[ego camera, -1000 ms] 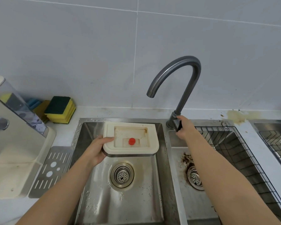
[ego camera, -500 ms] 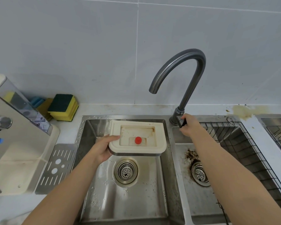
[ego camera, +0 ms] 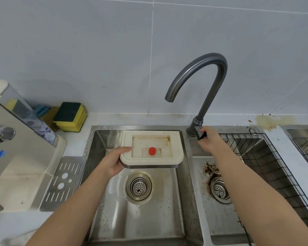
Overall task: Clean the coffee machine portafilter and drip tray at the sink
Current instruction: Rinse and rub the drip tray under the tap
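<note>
Drip tray (ego camera: pixel 174 153): held level at centre frame over the left sink basin (ego camera: pixel 114 219), below the faucet (ego camera: pixel 203 68) spout. Gripped at its left edge by left hand (ego camera: pixel 114 162), thumb over the rim. Right hand (ego camera: pixel 209 141) curled round the lever (ego camera: pixel 201 134). Probably light, rigid plastic, slippery once wet; best held by opposite rims.

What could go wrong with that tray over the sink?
The left hand grips the cream plastic drip tray by one edge only, so a strong stream might tip it or make it slip into the steel sink. The right hand holds the dark tap lever. If it is opened hard, water from the grey curved tap may splash off the shallow tray onto the white counter.
</note>
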Demonstrator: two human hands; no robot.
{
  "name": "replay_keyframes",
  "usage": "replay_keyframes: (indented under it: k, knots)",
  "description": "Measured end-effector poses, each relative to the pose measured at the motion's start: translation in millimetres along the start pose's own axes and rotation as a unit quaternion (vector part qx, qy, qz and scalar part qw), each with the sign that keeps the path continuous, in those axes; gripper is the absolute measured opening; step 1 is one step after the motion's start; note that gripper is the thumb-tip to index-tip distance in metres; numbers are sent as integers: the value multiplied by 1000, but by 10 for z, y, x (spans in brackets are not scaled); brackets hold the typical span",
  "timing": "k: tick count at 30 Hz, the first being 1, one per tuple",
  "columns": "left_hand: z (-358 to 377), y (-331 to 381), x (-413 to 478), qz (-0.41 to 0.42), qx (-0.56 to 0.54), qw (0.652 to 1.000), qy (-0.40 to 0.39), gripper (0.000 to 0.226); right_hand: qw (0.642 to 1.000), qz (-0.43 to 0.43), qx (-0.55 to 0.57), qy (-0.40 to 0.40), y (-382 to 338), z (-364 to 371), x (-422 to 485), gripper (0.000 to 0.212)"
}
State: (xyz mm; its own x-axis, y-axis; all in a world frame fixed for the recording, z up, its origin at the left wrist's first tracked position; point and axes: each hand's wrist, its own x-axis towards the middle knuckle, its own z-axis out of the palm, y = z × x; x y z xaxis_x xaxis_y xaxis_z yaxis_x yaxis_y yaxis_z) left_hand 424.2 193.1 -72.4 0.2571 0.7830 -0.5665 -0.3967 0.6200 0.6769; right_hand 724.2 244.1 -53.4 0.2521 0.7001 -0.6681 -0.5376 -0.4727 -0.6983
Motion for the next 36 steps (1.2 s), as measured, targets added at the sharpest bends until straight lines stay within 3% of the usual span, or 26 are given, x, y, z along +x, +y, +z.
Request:
replay_keyframes:
  k: [27,30,34,36]
  knots:
    - [-77,-11,30,2,-20,1000,14,17,999,-8,12,-30,71,-90,6,17]
    - [-106,-26,24,1,-15,1000,8,19,1000,-24,-18,4,85,-42,-83,5]
    - [-144,-52,16,7,2,1000,13,33,969,-141,-161,125,270,62,-293,40]
    - [-172,-74,27,13,-5,1000,22,37,930,-224,-271,106,433,149,-414,59]
